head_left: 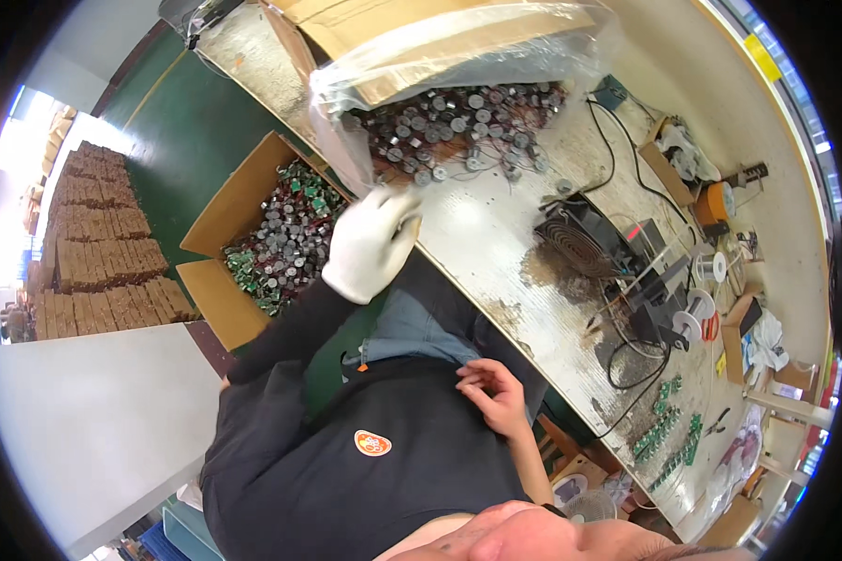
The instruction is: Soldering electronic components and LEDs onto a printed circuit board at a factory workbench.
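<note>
My left hand (370, 245), in a white glove and a dark sleeve, is raised over the table's near edge. Its fingers are bent and their tips blurred, so I cannot tell whether they hold anything. Just beyond it lies a heap of small round metal parts with thin wires (468, 126), spilling from a plastic-lined cardboard box (393, 79). Below and left of the glove, an open carton (229, 304) holds more such parts and green circuit boards. Bare and apparently empty, my right hand (498, 397) rests near my lap, its fingers loosely bent and slightly apart.
A worn white worktable (477, 238) runs diagonally. On it stand a black device with a coiled hose (575, 243), wire spools (697, 309), cables, green circuit boards (660, 430) and pliers (718, 421). Stacked cardboard (103, 243) stands at far left, beside a grey panel (103, 421).
</note>
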Tool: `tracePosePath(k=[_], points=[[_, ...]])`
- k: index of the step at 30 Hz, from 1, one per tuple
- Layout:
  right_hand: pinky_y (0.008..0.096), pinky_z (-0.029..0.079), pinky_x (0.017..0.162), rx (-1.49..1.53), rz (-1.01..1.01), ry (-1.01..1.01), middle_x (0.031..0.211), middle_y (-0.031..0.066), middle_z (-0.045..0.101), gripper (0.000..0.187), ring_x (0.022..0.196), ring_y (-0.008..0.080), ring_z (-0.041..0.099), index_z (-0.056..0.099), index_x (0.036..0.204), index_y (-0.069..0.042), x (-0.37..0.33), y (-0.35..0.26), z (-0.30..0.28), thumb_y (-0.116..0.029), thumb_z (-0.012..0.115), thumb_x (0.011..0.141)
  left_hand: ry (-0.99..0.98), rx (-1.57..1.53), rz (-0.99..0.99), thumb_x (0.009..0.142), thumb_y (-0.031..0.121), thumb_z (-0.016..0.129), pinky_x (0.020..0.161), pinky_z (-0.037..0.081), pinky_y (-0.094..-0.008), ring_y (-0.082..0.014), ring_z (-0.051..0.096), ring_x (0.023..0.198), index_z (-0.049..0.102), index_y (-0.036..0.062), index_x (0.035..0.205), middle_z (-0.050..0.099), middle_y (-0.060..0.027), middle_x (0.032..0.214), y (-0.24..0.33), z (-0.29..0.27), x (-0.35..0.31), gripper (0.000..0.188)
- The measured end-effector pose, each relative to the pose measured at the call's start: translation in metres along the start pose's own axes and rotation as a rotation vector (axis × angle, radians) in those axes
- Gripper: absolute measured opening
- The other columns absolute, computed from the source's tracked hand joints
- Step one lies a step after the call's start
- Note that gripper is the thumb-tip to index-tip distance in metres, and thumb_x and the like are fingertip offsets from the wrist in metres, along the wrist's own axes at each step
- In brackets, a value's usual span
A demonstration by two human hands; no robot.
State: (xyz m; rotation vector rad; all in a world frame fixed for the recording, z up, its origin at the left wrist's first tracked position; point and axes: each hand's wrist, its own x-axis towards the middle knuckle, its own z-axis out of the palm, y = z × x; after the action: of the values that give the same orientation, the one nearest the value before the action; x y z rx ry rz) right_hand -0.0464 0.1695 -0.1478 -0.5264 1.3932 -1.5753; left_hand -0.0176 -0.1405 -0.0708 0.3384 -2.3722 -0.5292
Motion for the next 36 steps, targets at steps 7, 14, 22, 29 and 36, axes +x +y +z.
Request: tracePosePath(k=[7, 14, 22, 29, 36], points=[[0.0242, 0.050, 0.074, 0.009, -0.083, 0.003, 0.106, 0.0103, 0.063, 0.035, 0.088, 0.0133, 0.063, 0.054, 0.117, 0.000, -0.018, -0.006, -0.015, 0.001, 0.065, 0.084, -0.601, 0.726, -0.018, 0.080, 0.010, 0.054, 0.075, 0.053, -0.0427, -0.0325, 0.064, 0.087, 0.069, 0.0025, 0.083, 0.065, -0.0178, 0.090, -0.031, 0.057, 0.085, 0.017], [0.0273, 0.050, 0.077, 0.180, -0.222, 0.260, 0.106, 0.0105, 0.063, 0.035, 0.088, 0.0160, 0.064, 0.054, 0.118, 0.001, -0.078, -0.030, -0.070, 0.002, 0.064, 0.084, -0.610, 0.771, -0.098, 0.079, 0.009, 0.054, 0.076, 0.049, -0.0477, -0.0400, 0.060, 0.088, 0.067, 0.0031, 0.087, 0.063, -0.0202, 0.093, -0.051, 0.045, 0.082, 0.017], [0.0247, 0.047, 0.069, -0.258, -0.410, 1.348, 0.086, 0.0047, 0.065, 0.021, 0.078, 0.0125, 0.059, 0.062, 0.100, 0.002, -0.132, -0.054, -0.168, 0.001, 0.067, 0.080, 0.022, 0.195, -0.238, 0.090, 0.023, 0.061, 0.074, 0.050, -0.0303, -0.0197, 0.065, 0.082, 0.067, -0.0035, 0.099, 0.070, -0.0108, 0.094, -0.022, 0.053, 0.081, 0.029], [0.0439, 0.039, 0.087, -1.458, 0.006, 1.494, 0.104, 0.0125, 0.063, 0.037, 0.101, 0.0328, 0.053, 0.061, 0.109, -0.001, -0.128, -0.063, -0.234, -0.016, 0.071, 0.076, 0.021, -0.664, -0.508, 0.088, 0.010, 0.067, 0.061, 0.046, -0.0197, -0.0080, 0.058, 0.069, 0.059, -0.0047, 0.117, 0.068, -0.0062, 0.090, 0.043, 0.098, 0.058, 0.034], [0.0432, 0.038, 0.088, -1.443, -0.085, 1.440, 0.101, 0.0123, 0.061, 0.036, 0.099, 0.0310, 0.055, 0.059, 0.104, -0.006, -0.113, -0.067, -0.226, -0.009, 0.073, 0.071, -0.195, -0.650, -0.401, 0.090, 0.008, 0.064, 0.059, 0.045, -0.0197, -0.0074, 0.058, 0.068, 0.066, -0.0002, 0.110, 0.069, -0.0063, 0.089, 0.048, 0.093, 0.024, 0.022]])
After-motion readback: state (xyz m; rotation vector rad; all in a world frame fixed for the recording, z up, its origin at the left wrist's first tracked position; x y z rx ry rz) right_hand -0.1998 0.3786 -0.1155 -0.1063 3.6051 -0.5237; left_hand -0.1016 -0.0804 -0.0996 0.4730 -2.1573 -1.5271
